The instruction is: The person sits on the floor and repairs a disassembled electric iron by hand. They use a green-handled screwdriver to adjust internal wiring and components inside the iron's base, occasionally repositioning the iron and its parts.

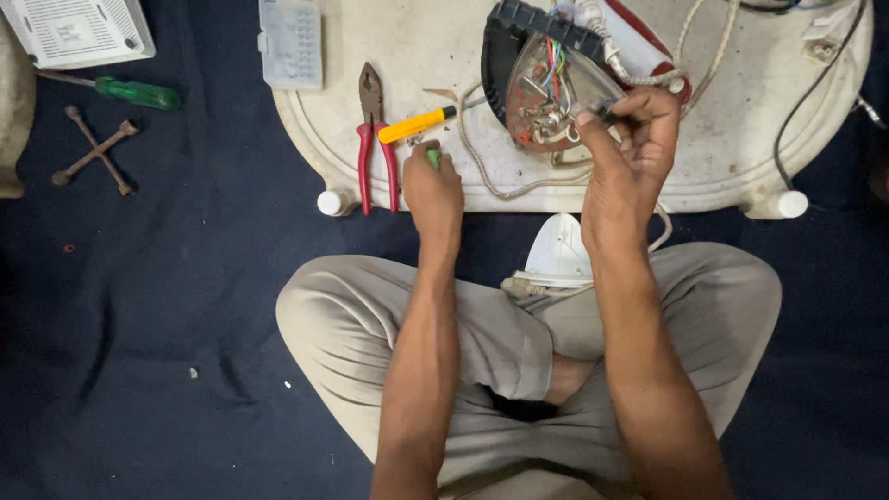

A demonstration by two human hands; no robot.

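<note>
An opened clothes iron (546, 79) lies on its side on a low white table (417, 46), its wires and metal inner parts showing. My right hand (634, 143) pinches a part at the iron's lower edge. My left hand (432, 190) is closed around a small green-tipped tool at the table's front edge. A yellow-handled screwdriver (417, 124) lies just above that hand. Red-handled pliers (374, 139) rest to its left. A white iron cover piece (558, 252) sits on my lap with a braided cord (482, 167) running up to the table.
On the dark cloth floor at the left lie a green-handled screwdriver (130, 92) and a rusty cross wrench (93, 150). A white box (74, 30) sits at the top left, and a pale plastic case (290, 42) on the table's left end. Black cables (806, 102) trail on the right.
</note>
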